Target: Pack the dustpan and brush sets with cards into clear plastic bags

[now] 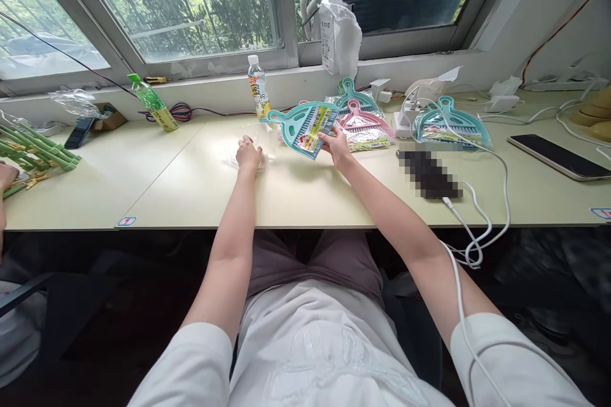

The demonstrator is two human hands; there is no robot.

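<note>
Right hand (338,147) has fingers clamped on a teal dustpan set (305,129); left hand (249,155) curls at clear plastic (264,138) just left, can't tell if gripping.

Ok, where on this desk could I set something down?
The widest bare patch is between the bamboo stalks and your left hand, in front of the green bottle. Another lies between the held dustpan and the desk's front edge. Back right is crowded with packaged dustpans, chargers and cables.
</note>
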